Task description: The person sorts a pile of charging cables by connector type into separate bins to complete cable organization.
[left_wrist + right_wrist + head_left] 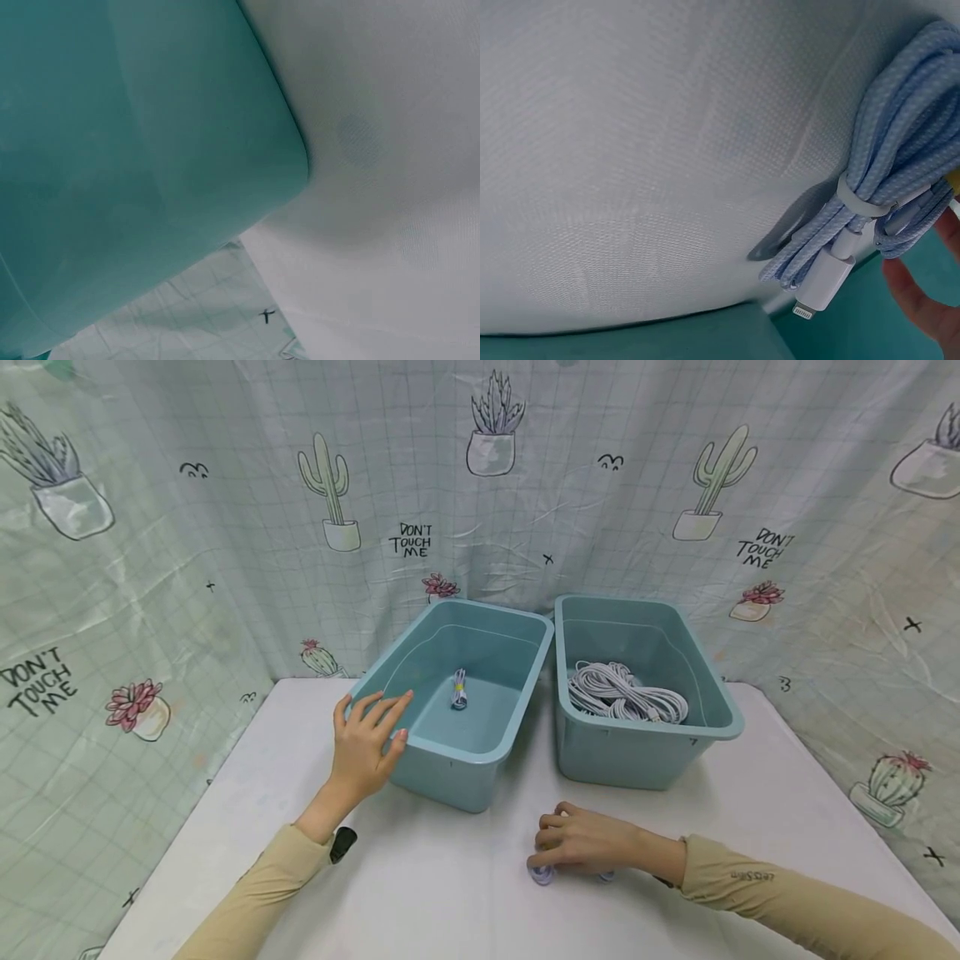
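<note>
My right hand [588, 842] is low over the white table, fingers curled over a bundled light-blue braided charging cable [541, 872]. Seen from the right wrist, this coiled cable [907, 127] has a white tie around it and a white plug [825, 281] with a metal tip. A fingertip [907, 289] shows beside the bundle, with a bit of yellow band at the frame edge. My left hand [363, 739] is at the near left corner of the left teal bin [442, 752], fingers spread and holding nothing. Inside that bin lies one small cable bundle [459, 692] with a yellow band.
Beside it stands a second teal bin [630, 752], holding several coiled white cables [622, 689]. Both bins sit toward the back of the white table [420, 893]. A patterned curtain [480, 527] hangs behind and on both sides.
</note>
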Available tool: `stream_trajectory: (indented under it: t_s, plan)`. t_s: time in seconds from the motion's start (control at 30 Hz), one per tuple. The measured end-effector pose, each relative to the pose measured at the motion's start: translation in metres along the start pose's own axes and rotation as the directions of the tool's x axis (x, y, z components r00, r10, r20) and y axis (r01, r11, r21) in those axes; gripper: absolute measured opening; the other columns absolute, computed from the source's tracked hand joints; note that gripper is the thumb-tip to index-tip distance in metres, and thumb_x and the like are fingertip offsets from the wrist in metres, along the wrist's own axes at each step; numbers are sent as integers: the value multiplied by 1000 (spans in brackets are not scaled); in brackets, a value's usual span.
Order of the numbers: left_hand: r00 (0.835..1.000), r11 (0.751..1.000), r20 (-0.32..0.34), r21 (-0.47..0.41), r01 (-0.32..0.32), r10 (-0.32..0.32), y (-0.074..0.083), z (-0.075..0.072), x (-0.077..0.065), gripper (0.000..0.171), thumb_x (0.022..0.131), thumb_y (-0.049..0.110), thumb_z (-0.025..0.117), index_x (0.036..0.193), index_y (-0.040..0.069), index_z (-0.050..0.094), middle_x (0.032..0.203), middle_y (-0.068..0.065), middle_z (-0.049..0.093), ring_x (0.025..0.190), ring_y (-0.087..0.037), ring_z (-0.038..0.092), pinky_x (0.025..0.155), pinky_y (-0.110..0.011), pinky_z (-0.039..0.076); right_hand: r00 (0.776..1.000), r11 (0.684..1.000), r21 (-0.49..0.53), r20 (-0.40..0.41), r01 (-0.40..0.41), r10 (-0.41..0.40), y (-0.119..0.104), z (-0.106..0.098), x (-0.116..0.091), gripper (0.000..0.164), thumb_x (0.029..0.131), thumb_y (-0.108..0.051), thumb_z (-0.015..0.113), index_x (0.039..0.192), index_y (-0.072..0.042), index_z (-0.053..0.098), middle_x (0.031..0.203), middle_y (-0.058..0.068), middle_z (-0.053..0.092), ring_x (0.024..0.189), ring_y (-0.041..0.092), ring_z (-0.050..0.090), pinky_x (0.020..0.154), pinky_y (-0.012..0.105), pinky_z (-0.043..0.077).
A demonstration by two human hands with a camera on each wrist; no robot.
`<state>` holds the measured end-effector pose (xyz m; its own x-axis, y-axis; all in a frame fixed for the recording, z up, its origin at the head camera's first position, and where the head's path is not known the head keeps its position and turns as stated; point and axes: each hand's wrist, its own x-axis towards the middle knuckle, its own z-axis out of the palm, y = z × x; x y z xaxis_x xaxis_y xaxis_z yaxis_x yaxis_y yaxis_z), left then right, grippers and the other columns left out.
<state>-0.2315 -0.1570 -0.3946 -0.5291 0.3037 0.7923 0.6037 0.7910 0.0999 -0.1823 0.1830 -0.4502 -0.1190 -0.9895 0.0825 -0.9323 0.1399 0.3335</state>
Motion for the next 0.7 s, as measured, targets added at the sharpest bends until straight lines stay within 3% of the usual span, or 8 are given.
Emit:
stream_trajectory:
  t_s: [0.27, 0.7]
  plan:
    - [1000, 1000, 3, 3, -4, 4, 0, 0, -2, 61, 93, 52, 16, 127, 17, 51, 108, -9, 62, 108, -35, 49, 97, -61, 17, 1000, 1000, 15, 16, -20, 19, 0, -2, -1, 30, 84, -31, 59, 114, -33, 54, 95, -12, 56, 92, 8, 46, 73, 28, 43]
    - [1000, 1000, -9, 1, -9, 9, -1, 1, -1, 61, 93, 51, 16, 125, 15, 53, 108, -9, 63, 107, -34, 49, 96, -62, 17, 999, 999, 9, -22, -40, 40, 9, -15, 0, 29, 84, -27, 60, 112, -29, 54, 94, -10, 58, 92, 11, 48, 72, 28, 43]
